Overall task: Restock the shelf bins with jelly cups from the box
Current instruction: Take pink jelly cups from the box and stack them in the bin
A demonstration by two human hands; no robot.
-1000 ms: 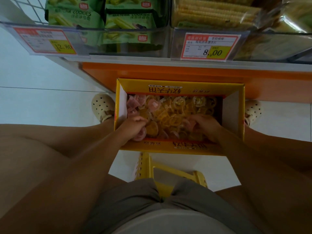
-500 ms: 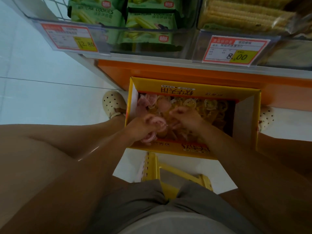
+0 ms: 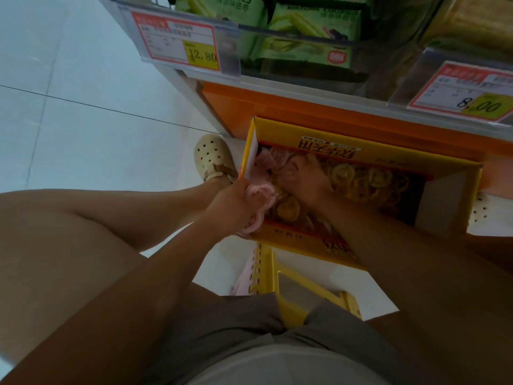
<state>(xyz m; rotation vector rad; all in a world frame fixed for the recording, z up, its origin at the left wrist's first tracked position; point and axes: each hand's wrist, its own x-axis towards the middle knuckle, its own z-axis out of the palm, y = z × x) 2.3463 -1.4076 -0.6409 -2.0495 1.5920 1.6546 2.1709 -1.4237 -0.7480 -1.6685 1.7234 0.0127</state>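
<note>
1. You are sitting on a yellow stool (image 3: 273, 276) low in the frame. The yellow box (image 3: 294, 240) is lying just right of centre between your cream shoes (image 3: 211, 159), against the orange base of the shelf (image 3: 333, 112).
2. Your left hand (image 3: 233, 209) is hovering over the box's near left corner. Its grip is curling round several pink jelly cups (image 3: 259, 191), which are poking out past the fingers.
3. Your right hand (image 3: 304, 182) is reaching into the left part of the box, its fingers lying among the loose cups. I cannot tell whether its grip is closing on any cup, since blur is hiding it.
4. Yellow jelly cups (image 3: 374, 177) are filling the middle of the box, with a few more pink ones bunching in its far left corner.
5. Clear shelf bins (image 3: 291, 34) are showing along the top of the frame, holding green cookie packs (image 3: 313, 23). Price tags (image 3: 177, 40) reading 12.80 and 8.00 are hanging on their fronts.
</note>
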